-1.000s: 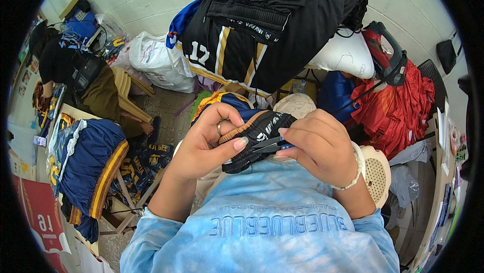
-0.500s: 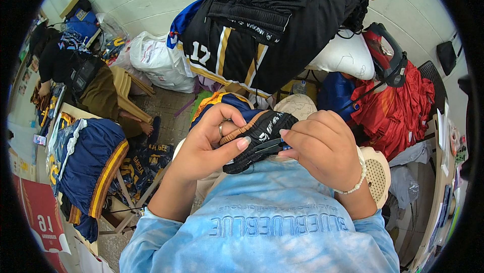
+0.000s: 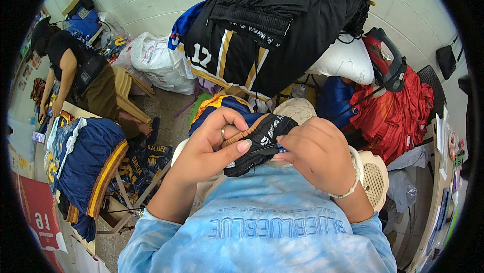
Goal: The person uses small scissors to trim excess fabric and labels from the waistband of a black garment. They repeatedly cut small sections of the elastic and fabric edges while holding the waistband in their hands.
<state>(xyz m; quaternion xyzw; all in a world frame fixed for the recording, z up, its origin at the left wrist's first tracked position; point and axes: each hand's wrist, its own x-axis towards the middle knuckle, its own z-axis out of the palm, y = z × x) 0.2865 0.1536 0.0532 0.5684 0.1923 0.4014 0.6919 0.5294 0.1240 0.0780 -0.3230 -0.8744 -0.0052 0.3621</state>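
A black waistband (image 3: 272,129) is pinched before the blue shirt (image 3: 242,255) by the left hand (image 3: 204,147); a small bladed tool (image 3: 280,149), pinched in the fingers of the right hand (image 3: 322,151), is held at it; whether anything is cut cannot be told

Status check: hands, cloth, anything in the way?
Left hand pinching black waistband. Right hand gripping slim dark tool, tip over waistband. Right hand hides part of its handle. Black garment pile beyond, apart from both hands.
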